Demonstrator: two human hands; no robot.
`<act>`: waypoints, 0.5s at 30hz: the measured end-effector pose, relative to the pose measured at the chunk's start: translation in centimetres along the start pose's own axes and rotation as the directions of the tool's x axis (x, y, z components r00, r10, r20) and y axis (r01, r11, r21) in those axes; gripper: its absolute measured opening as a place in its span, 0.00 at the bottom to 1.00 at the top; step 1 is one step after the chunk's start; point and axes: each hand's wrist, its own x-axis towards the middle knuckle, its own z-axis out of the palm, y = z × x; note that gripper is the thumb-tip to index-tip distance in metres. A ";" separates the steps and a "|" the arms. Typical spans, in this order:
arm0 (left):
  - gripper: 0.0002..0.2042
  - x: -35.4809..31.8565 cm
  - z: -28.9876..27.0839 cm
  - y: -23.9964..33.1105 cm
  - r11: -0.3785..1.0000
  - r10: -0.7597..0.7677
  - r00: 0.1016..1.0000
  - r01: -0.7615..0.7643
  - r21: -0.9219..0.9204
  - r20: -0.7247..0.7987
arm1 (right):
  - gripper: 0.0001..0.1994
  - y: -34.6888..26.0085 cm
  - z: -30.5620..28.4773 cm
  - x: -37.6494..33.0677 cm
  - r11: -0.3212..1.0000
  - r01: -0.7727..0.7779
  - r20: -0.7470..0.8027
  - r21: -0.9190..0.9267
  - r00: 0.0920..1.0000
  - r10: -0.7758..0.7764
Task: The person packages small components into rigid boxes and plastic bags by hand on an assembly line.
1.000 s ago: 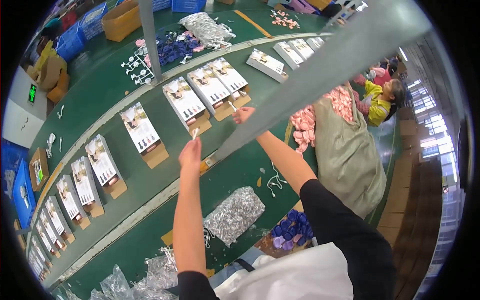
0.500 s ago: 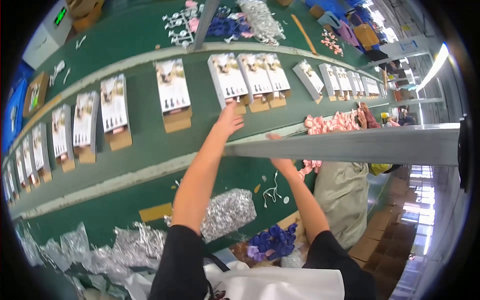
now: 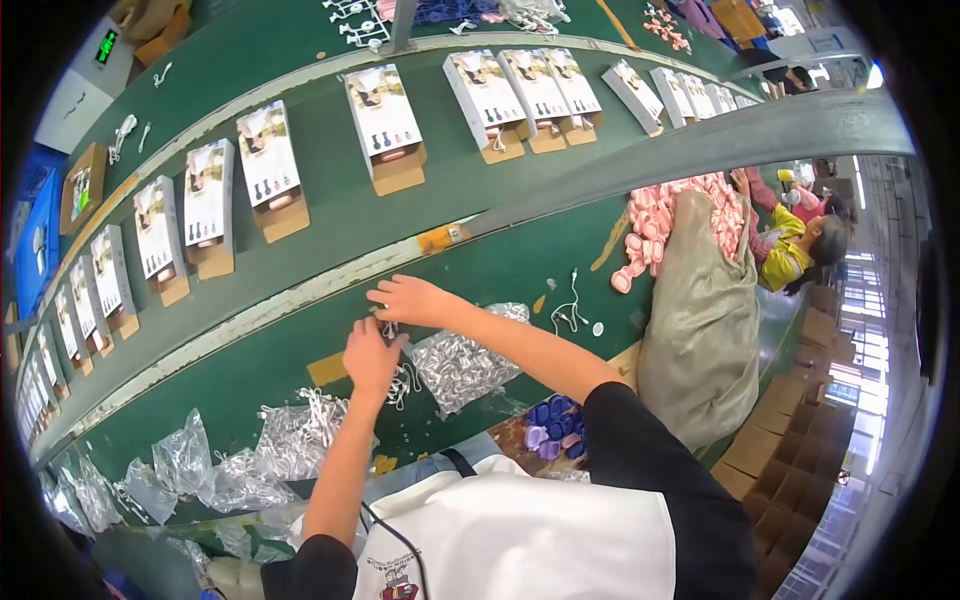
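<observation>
"Hands first: what are they doing?"

"Both meet over the green bench, just beside the crinkly clear plastic bag of small white parts. The left hand is curled around a small white corded piece that dangles from its fingers. The right hand lies palm down with the fingertips pinched on something tiny near the left; what it is, I cannot tell."

"So which step is this?"

"Picking and sorting one piece from the bag, I judge. The white cards on brown cardboard trays sit on the green conveyor belt beyond the hands, untouched."

"And next?"

"Probably freeing the cord from the tangle, then a long reach forward over the pale belt rail to a tray."
</observation>
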 end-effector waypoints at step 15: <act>0.17 0.2 -2.8 -7.2 0.948 0.296 0.945 -0.308 0.076 0.139 | 0.14 -2.8 1.3 0.8 0.991 -0.111 0.078 0.075 0.991 0.106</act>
